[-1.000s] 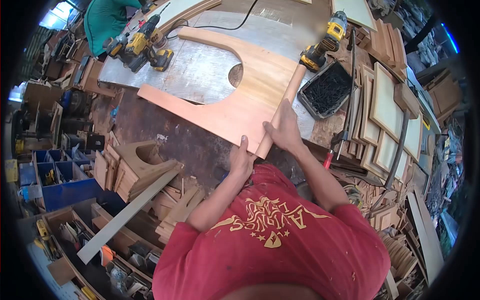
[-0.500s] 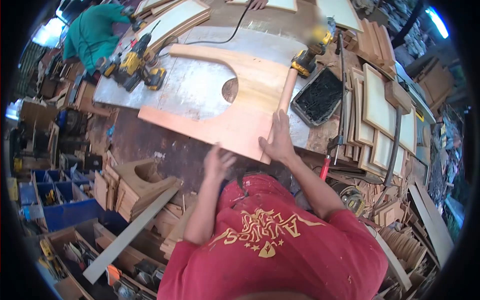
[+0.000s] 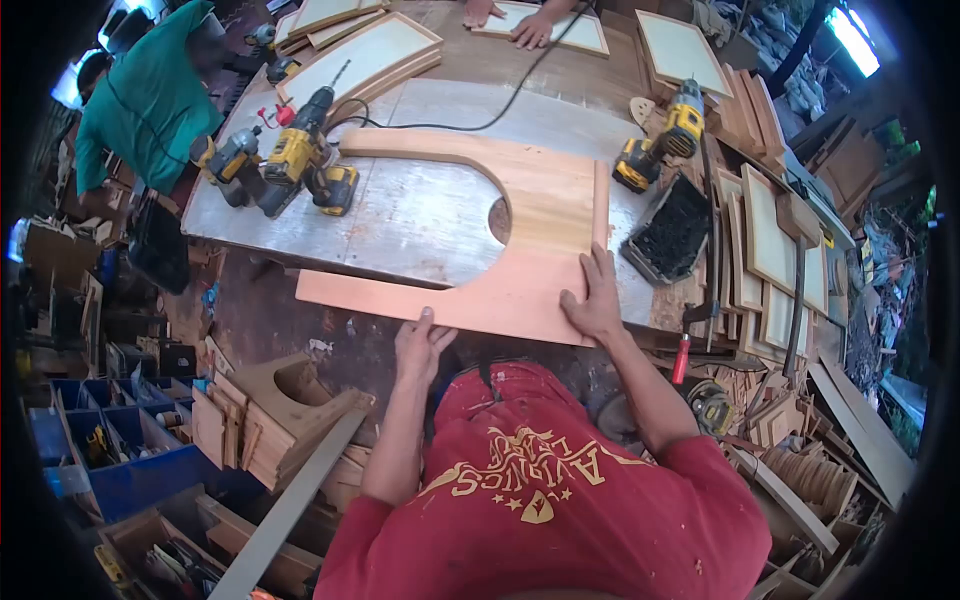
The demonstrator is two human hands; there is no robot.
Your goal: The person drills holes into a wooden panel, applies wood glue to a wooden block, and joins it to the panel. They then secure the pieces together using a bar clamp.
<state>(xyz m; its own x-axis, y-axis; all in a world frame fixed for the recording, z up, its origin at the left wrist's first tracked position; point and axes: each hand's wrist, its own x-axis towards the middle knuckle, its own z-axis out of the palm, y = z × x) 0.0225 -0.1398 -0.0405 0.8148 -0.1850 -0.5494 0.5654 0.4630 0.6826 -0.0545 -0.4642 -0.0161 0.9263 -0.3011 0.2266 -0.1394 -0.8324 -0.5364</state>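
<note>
A flat wooden panel with a large rounded cutout lies partly on the metal-topped table and overhangs its front edge. My left hand grips the panel's front edge, thumb on top and fingers below. At the right front corner, my right hand holds the panel, its fingers along the right side by a narrow wooden strip. Beyond the strip stands a yellow drill, with a black tray of dark screws closer to me.
More yellow power tools and a black cable are at the table's left. Framed panels are stacked at right. A person in green is at upper left; another person's hands rest at the far side.
My left hand has come up to the panel's front edge and taken hold of it. The panel has turned slightly. At the far side, more of the other person's hands shows.
</note>
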